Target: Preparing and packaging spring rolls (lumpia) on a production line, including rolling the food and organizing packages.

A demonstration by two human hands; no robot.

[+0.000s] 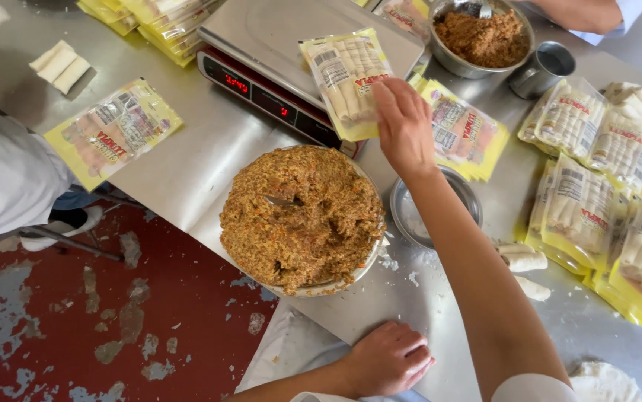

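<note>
Left hand [389,359] nearest, loosely curled, empty, braces on surface [209,160] edge. Right hand [404,126] grip pinches sealed roll packet [345,80], steadying it on scale [276,41] for weighing.

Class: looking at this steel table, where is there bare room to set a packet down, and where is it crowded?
Bare steel lies between the loose packet and the scale, and near the left hand. Crowded: right side, around the packet stacks.
</note>
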